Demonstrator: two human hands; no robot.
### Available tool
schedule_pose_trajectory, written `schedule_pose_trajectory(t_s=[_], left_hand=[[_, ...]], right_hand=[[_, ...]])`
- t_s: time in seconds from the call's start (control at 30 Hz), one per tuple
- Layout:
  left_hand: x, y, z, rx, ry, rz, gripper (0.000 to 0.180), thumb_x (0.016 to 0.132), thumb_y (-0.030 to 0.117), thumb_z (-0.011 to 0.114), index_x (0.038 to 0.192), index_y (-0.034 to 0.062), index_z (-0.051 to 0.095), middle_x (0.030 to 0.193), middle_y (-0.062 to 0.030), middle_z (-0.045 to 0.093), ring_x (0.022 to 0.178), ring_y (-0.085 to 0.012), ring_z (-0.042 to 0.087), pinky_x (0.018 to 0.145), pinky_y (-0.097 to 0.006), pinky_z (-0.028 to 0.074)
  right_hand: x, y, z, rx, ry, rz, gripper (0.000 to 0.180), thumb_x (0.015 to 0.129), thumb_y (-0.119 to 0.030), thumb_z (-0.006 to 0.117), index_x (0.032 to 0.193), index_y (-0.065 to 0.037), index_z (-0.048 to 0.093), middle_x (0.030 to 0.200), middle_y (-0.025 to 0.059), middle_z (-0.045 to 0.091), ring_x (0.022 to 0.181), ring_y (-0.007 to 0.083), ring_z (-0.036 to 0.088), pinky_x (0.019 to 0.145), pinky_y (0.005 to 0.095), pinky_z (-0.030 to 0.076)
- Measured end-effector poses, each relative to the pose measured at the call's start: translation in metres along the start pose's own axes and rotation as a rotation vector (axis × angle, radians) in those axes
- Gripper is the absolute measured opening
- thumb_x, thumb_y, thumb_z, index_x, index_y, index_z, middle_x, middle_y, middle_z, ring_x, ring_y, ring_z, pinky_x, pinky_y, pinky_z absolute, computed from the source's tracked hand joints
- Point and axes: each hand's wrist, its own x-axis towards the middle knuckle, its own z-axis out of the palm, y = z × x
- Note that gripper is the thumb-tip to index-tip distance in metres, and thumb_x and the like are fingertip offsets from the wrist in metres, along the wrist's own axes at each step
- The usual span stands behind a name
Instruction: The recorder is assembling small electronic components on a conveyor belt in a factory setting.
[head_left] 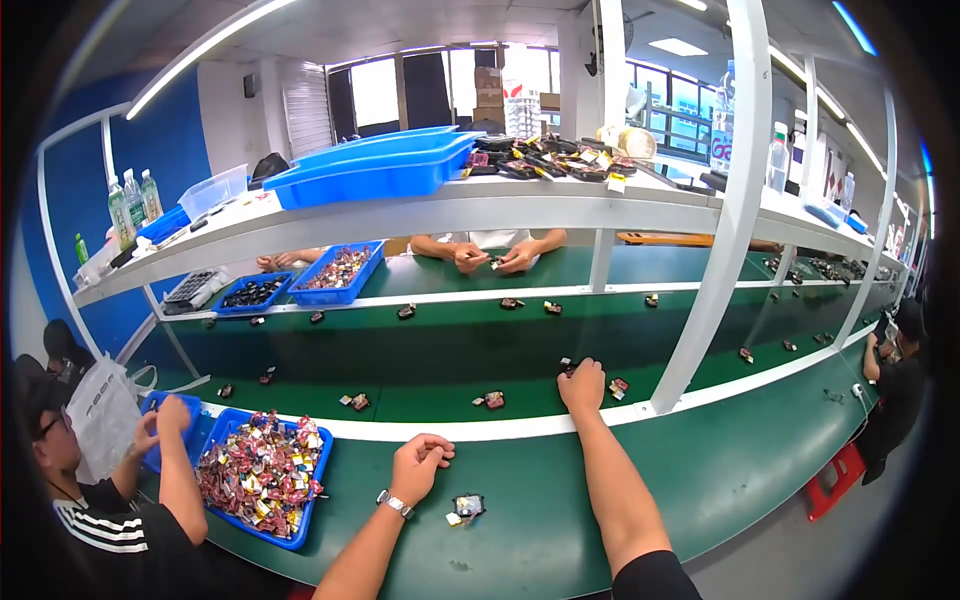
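Note:
My right hand stretches over the white rail onto the green conveyor belt. Its fingertips close on a small black electronic part, partly hidden by the hand. My left hand rests above the near green tabletop, fingers loosely curled, nothing visible in them; a watch is on that wrist. Between my forearms lies a small dark electronic assembly with a pale top and a yellow-white tag. Similar red-and-black assemblies, one beside my right hand and another further left, lie on the belt.
A blue tray heaped with red, tagged assemblies stands left, beside a seated co-worker. A white upright post stands right of my right hand. Overhead, a shelf bears blue trays and black parts. Another person's hands work across the belt.

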Motion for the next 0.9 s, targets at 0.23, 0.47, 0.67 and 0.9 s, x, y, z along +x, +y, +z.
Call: schedule_pose_trajectory(t_s=[0.23,0.47,0.67,0.9], left_hand=[[-0.004,0.001,-0.009,-0.025,0.0,-0.041,0.015,0.092,0.001,0.055,0.104,-0.0036,0.061,0.099,-0.0132,0.069,0.088,-0.0175,0.067,0.074,-0.029,0.055],[0.001,0.027,-0.021,-0.274,-0.399,-0.366,0.039,0.102,0.03,0.045,0.122,-0.0015,0.055,0.111,-0.0116,0.065,0.091,-0.0153,0.064,0.079,-0.028,0.053],[-0.005,0.033,-0.019,-0.345,-0.57,-0.435,0.033,0.1,0.018,0.051,0.127,-0.0005,0.055,0.112,-0.0056,0.064,0.095,-0.0128,0.062,0.086,-0.03,0.052],[-0.018,0.017,-0.006,-0.518,-0.244,-0.423,0.03,0.099,0.014,0.049,0.125,-0.0015,0.054,0.112,-0.0072,0.064,0.098,-0.0158,0.063,0.088,-0.032,0.053]], right_hand=[[-0.078,-0.033,-0.067,0.767,-0.393,-0.213,0.053,0.072,-0.016,0.076,0.118,-0.002,0.056,0.102,0.0089,0.067,0.093,0.0165,0.064,0.079,0.0303,0.05],[-0.13,-0.082,-0.105,0.821,-0.841,-0.635,0.07,0.073,-0.008,0.075,0.137,-0.007,0.046,0.12,0.0102,0.064,0.113,0.0212,0.06,0.104,0.038,0.042],[-0.142,-0.09,-0.11,0.801,-0.7,-0.688,0.062,0.077,-0.006,0.073,0.135,-0.009,0.05,0.123,0.0095,0.062,0.108,0.0247,0.062,0.096,0.0362,0.047],[-0.176,-0.106,-0.092,0.599,-0.312,-0.657,0.026,0.082,-0.012,0.07,0.107,-0.008,0.066,0.103,0.008,0.063,0.091,0.0253,0.062,0.075,0.0352,0.053]])
